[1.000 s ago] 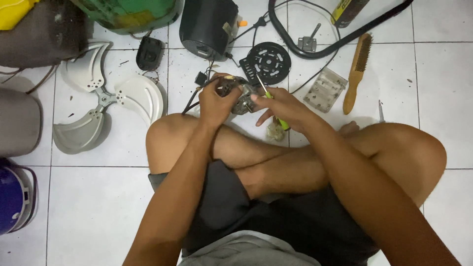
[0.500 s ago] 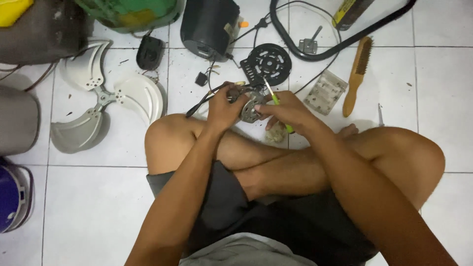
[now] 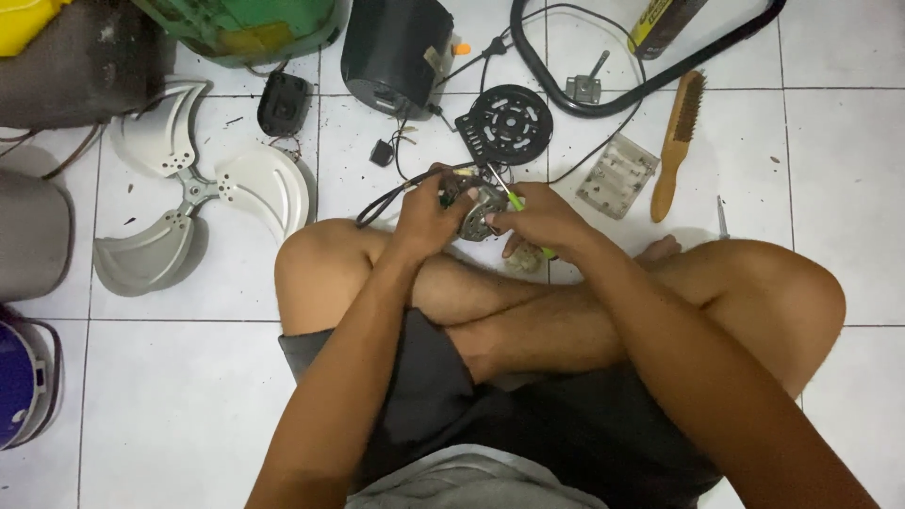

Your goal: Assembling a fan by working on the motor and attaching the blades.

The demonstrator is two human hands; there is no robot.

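I sit cross-legged on a white tiled floor. My left hand [image 3: 429,219] grips a small round metal fan motor [image 3: 479,212] held above my shins. A black cable [image 3: 396,193] runs from the motor to the left. My right hand [image 3: 542,219] holds a screwdriver [image 3: 514,201] with a green-yellow handle, its shaft pointing up-left onto the motor. Both hands touch the motor from either side.
A black round motor cover [image 3: 509,123] lies just beyond the hands. A grey three-blade fan propeller [image 3: 193,203] lies at left. A black motor housing [image 3: 394,47], a wire brush [image 3: 677,141], a clear plastic part [image 3: 617,174] and a black fan guard ring [image 3: 650,66] lie farther out.
Both hands with the motor have shifted slightly toward me and down. The screwdriver has swung from along my right hand to pointing at the motor.
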